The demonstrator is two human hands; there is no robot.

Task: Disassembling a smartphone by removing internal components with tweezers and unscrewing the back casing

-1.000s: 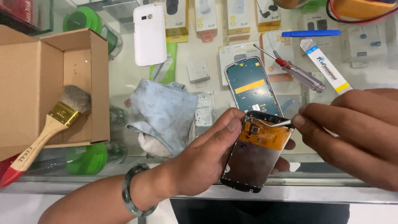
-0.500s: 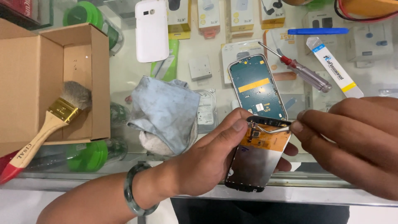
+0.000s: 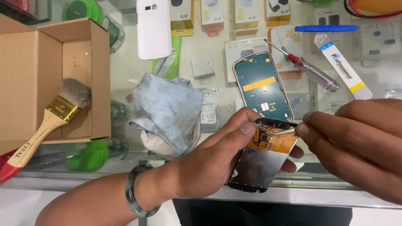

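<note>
Orange flex film covers the upper back of the phone screen assembly point(image 3: 264, 157) that we hold face-down above the front edge of the glass bench point(image 3: 125, 67), our left hand point(image 3: 209, 167) wrapped round its left side with the fingers clamped on it and the thumb lying along its top edge. Our right hand point(image 3: 356, 142) has its fingers pinched together on thin metal tweezers point(image 3: 278, 131) whose tip rests on the film near the top corner. Judging by how things lie, the phone is already apart: the frame with the green circuit board point(image 3: 261, 86) lies just beyond the assembly, the white back cover point(image 3: 153, 27) well apart at the far side, the red-handled screwdriver point(image 3: 312, 69) beside the board. Work on the film itself looks barely begun, and nothing is refitted yet. A crumpled grey cloth point(image 3: 167, 111) and a brush point(image 3: 50, 119) in a cardboard box point(image 3: 25, 75) sit to our left
</note>
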